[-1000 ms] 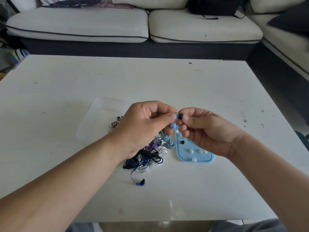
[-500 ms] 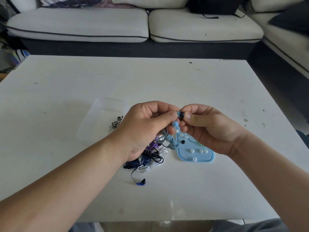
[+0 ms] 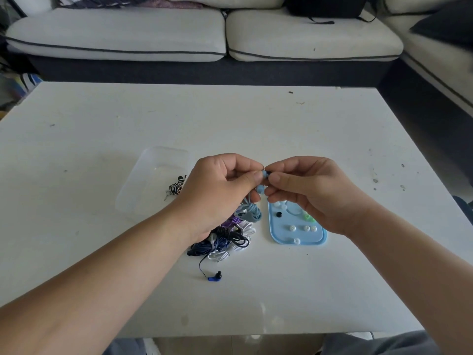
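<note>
The hands have closed in since half a second ago. The black tip that showed plainly between the thumbs is now nearly swallowed, and the meeting point has slid a touch to the left. The right hand [image 3: 312, 193] has also lifted off the tray [image 3: 281, 239], so two green tips [image 3: 308, 217] now show there.

The white surface [image 3: 256, 124] is scuffed and speckled, with a pale sofa [image 3: 128, 34] running behind it. A clear box [image 3: 151, 185] lies to the left, and a heap of coiled cables [image 3: 225, 239] sits beneath the left hand [image 3: 220, 190]. A dark blue plug-end [image 3: 214, 277] trails toward the near edge.

The light blue earbud [image 3: 264, 173] is held above the surface, over the gap between the cables and the tray. The left fingers [image 3: 252, 178] pinch its body, and the right fingers [image 3: 277, 178] pinch its dark tip end. Its long axis runs roughly level, left to right, tip toward the right hand. Its twin [image 3: 260, 189] dangles just below.
</note>
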{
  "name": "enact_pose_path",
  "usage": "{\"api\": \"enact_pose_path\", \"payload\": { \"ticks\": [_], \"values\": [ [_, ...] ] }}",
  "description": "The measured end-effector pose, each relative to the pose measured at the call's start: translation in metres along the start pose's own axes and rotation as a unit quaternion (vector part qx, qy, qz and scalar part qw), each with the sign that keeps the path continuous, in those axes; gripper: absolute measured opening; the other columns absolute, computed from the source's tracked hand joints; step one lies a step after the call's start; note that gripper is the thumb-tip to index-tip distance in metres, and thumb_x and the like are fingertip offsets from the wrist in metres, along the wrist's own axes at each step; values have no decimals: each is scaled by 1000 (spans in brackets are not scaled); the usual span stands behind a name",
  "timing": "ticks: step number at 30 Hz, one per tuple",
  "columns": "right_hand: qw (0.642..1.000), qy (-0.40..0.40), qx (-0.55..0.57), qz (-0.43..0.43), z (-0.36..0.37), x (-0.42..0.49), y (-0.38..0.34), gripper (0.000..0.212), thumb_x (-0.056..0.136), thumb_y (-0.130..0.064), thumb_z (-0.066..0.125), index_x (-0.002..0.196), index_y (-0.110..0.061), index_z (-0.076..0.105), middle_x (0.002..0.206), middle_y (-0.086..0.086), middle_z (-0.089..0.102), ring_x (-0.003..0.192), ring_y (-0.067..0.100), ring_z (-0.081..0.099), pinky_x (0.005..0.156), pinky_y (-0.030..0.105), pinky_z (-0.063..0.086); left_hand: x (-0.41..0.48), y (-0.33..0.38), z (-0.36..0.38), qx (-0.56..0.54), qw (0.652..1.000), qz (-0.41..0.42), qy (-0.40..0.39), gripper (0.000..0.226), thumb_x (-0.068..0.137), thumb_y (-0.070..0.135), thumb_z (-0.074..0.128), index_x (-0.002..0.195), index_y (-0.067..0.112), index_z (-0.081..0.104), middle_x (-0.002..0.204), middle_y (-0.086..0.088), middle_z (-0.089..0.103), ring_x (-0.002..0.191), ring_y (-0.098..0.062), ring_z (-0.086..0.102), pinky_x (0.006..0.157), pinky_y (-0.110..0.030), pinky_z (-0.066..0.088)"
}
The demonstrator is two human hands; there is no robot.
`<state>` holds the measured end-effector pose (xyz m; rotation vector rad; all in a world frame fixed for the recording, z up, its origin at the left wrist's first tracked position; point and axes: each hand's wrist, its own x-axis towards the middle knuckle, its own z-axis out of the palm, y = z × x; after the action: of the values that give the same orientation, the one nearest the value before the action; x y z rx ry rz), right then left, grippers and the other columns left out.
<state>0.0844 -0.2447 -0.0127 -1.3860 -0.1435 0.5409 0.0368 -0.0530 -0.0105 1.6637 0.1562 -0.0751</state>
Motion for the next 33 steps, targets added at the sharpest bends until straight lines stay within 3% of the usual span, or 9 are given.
{"api": "enact_pose_path", "payload": {
  "ticks": [5,7,10,13,19,23,26,30,33],
  "values": [
    [997,72,19,-12,0,0,-3,7,82,2,73,89,2,72,79,19,70,69,26,68,67,33,59,1,1,0,-16,999,-26,21,6,95,8,72,98,10,76,77,-7,77,64,-14,69,63,-19,53],
    [985,113,-129,8,-8,-4,-1,5,85,0,76,85,-5,75,77,16,72,66,22,67,65,32,58,1,-2,2,12,1000,-22,9,6,95,7,71,98,11,76,79,-7,78,65,-14,69,65,-22,55],
    [896,115,-421,87,-22,-9,19,7,82,-11,78,79,-18,77,75,1,74,57,9,63,58,18,50,-1,-9,10,59,998,-22,-19,8,95,7,70,96,14,76,80,-5,78,66,-14,72,70,-26,60],
    [836,95,-531,100,-27,-7,44,8,82,-11,77,81,-19,75,76,-12,67,67,5,60,58,15,43,-2,-14,17,90,995,-36,-26,8,95,10,71,94,16,76,80,-4,78,68,-12,74,61,-19,54],
    [816,108,-561,88,-35,6,63,22,86,-11,71,71,-25,64,78,-3,67,78,18,63,69,30,54,-4,-17,24,105,993,-44,-32,8,95,10,71,94,16,76,80,-3,78,69,-13,74,68,-23,59],
    [814,102,-566,79,-33,5,69,14,87,-7,64,79,-14,72,80,2,70,80,23,65,73,39,57,-4,-19,26,108,993,-43,-28,8,95,8,71,94,14,76,78,-4,78,67,-14,73,72,-25,61],
    [812,93,-571,83,-34,6,67,21,87,-2,58,77,-13,72,79,3,71,80,25,66,72,36,57,-4,-20,27,116,992,-43,-27,8,95,9,71,94,15,76,78,-4,78,67,-13,74,70,-22,59],
    [799,78,-588,99,-34,-1,56,32,81,0,51,64,-25,62,77,-3,68,72,18,60,59,25,48,-5,-18,26,114,992,-45,-26,8,95,10,71,94,16,76,78,-3,78,68,-13,74,66,-21,57],
    [765,38,-629,129,-30,-6,57,19,83,-6,60,79,-19,74,82,2,73,72,21,66,65,31,60,-5,-17,26,104,993,-45,-23,7,95,8,72,94,14,76,76,-1,78,65,-12,74,66,-19,57]
  ]
}}
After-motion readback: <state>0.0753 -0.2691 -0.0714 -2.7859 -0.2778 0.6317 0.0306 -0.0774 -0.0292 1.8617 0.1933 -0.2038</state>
